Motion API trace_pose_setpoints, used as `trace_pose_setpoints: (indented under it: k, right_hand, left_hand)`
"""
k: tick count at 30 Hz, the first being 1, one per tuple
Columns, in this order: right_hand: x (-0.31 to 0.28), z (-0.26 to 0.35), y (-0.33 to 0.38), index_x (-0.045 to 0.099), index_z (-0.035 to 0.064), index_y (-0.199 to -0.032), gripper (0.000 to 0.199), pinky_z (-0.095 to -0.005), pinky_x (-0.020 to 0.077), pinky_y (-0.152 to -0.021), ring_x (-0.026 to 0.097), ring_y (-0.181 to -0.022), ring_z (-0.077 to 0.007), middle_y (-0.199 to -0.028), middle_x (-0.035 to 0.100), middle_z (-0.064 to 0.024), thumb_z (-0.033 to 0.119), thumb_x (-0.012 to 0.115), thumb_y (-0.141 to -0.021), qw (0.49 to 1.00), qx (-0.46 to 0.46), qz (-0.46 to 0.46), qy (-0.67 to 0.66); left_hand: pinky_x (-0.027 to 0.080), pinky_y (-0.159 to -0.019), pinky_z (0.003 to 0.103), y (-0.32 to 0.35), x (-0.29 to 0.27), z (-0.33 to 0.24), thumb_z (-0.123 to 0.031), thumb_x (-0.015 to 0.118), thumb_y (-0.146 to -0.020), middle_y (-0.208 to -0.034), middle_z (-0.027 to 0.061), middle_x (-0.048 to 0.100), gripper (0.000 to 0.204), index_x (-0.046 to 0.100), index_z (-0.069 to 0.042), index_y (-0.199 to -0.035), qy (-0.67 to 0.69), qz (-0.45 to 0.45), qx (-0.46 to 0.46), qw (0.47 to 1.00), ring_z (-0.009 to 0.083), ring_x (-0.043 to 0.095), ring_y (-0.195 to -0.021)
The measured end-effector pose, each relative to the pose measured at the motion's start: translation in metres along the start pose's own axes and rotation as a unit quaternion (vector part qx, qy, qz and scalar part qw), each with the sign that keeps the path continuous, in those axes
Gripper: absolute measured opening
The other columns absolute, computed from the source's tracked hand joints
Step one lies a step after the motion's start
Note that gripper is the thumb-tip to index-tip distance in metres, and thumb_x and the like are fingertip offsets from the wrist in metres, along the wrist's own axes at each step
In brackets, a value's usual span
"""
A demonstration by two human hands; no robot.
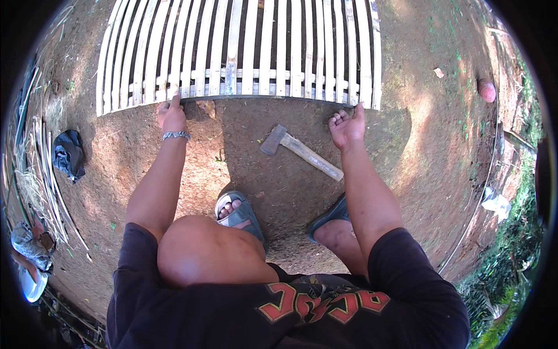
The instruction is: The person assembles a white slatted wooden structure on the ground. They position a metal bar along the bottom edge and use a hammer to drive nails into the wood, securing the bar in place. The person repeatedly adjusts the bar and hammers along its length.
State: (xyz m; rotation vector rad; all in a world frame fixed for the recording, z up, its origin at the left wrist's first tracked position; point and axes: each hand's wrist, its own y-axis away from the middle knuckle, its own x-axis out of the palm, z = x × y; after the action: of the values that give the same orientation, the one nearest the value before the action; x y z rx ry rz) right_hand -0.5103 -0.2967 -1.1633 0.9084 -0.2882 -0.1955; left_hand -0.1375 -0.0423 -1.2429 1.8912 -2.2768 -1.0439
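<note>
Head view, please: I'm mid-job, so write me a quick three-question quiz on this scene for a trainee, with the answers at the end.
1. True or false: neither the left hand nor the right hand is holding the axe.
2. Where is the bracelet worn?
A. On the left wrist
B. On the right wrist
C. On both wrists
3. Fill in the missing word: the axe's ____ lies nearer the slatted panel than its handle end does.

Key:
1. True; it lies on the ground.
2. A
3. head
</note>
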Motion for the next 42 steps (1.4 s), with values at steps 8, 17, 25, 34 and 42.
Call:
trace_pose_setpoints:
  k: [8, 17, 25, 34, 42]
  right_hand:
    - [-0.023, 0.007, -0.013, 0.055, 0.007, -0.093, 0.06, -0.0326, 0.0521, -0.069, 0.056, -0.073, -0.0166, -0.079, 0.055, -0.0021, 0.067, 0.062, -0.095, 0.997, -0.015, -0.015, 0.076]
    - [-0.009, -0.006, -0.008, 0.055, 0.0076, -0.092, 0.06, -0.0331, 0.0512, -0.068, 0.055, -0.072, -0.0171, -0.079, 0.055, -0.0023, 0.067, 0.06, -0.096, 0.997, 0.013, 0.007, 0.071]
    - [-0.012, -0.011, -0.012, 0.053, 0.0121, -0.109, 0.052, -0.0337, 0.0511, -0.067, 0.054, -0.071, -0.0165, -0.077, 0.053, -0.0019, 0.063, 0.058, -0.1, 0.995, 0.044, 0.043, 0.083]
    - [-0.006, -0.021, -0.009, 0.025, 0.0291, -0.157, 0.069, -0.0338, 0.0521, -0.067, 0.054, -0.071, -0.0141, -0.081, 0.053, -0.0007, 0.057, 0.057, -0.103, 0.991, 0.034, 0.07, 0.107]
    - [-0.001, -0.026, 0.002, 0.005, 0.0308, -0.166, 0.087, -0.033, 0.0516, -0.067, 0.053, -0.071, -0.0129, -0.082, 0.053, -0.0006, 0.058, 0.059, -0.102, 0.99, 0.012, 0.057, 0.128]
  left_hand:
    - [0.05, -0.07, 0.036, 0.015, 0.015, -0.01, -0.044, 0.08, -0.085, -0.072, 0.0107, 0.071, 0.046, 0.074, 0.002, -0.08, -0.068, -0.043, -0.006, 0.997, 0.0196, 0.062, -0.066]
    - [0.045, -0.076, 0.031, -0.012, 0.002, 0.01, -0.037, 0.086, -0.083, -0.093, 0.0105, 0.064, 0.041, 0.069, 0.001, -0.082, -0.024, -0.022, 0.021, 0.999, 0.0176, 0.057, -0.082]
    - [0.039, -0.114, 0.04, -0.02, -0.007, 0.014, -0.044, 0.089, -0.078, -0.13, 0.0258, 0.055, 0.052, 0.075, 0.007, -0.083, -0.074, -0.027, 0.067, 0.995, 0.033, 0.053, -0.131]
    - [0.037, -0.116, 0.042, -0.021, -0.016, 0.003, -0.046, 0.085, -0.08, -0.135, 0.0267, 0.051, 0.05, 0.078, 0.003, -0.084, -0.146, -0.042, 0.066, 0.986, 0.0323, 0.047, -0.136]
    - [0.041, -0.114, 0.043, 0.026, -0.005, -0.032, -0.039, 0.087, -0.081, -0.149, 0.0201, 0.04, 0.042, 0.077, 0.002, -0.086, -0.123, -0.064, 0.04, 0.99, 0.0317, 0.042, -0.141]
